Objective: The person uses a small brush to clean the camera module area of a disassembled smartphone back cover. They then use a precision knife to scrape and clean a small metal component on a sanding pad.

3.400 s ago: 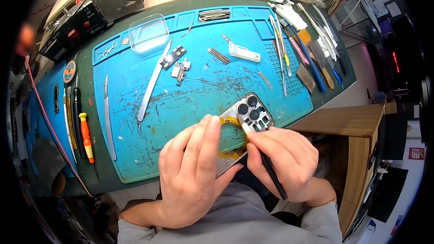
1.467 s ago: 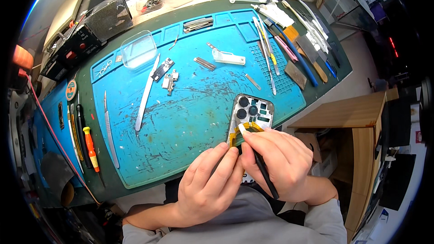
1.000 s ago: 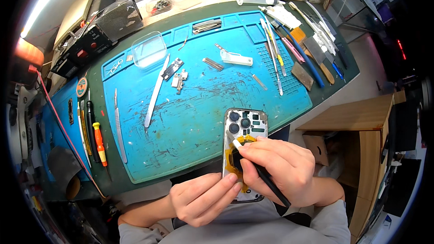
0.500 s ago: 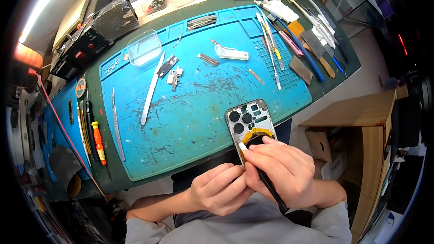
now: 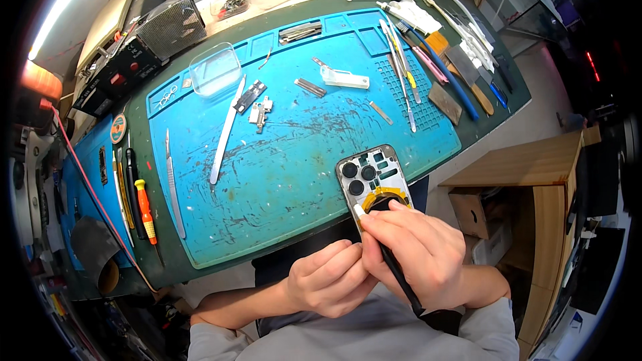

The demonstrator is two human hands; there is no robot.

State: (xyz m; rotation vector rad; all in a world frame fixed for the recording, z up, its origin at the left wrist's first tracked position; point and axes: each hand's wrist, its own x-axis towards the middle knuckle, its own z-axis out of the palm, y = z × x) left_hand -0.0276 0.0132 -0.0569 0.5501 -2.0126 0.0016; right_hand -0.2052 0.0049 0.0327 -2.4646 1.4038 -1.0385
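Beyond the mat's near edge I hold an opened smartphone (image 5: 394, 177), its metal inside facing up, with three round black camera lenses and a curved yellow film strip. My left hand (image 5: 331, 279) is closed at its lower left edge; the grip itself is partly hidden. Closed around a slim black-handled tool (image 5: 399, 279), my right hand (image 5: 424, 244) rests over the phone's lower part. The tool's white end (image 5: 359, 211) meets the left side by the yellow film; its exact tip is too small to make out.
On the blue work mat (image 5: 287, 180) lie a metal spatula (image 5: 227, 137), small phone parts (image 5: 251, 95), a scalpel (image 5: 175, 187) and a clear plastic box (image 5: 215, 70). Tweezers and brushes lie at the right, an orange screwdriver (image 5: 144, 207) at the left. A wooden cabinet (image 5: 515, 164) stands right.
The phone has shifted very slightly to the right in the picture, along with small shifts of the whole view. Both hands keep nearly the same hold.
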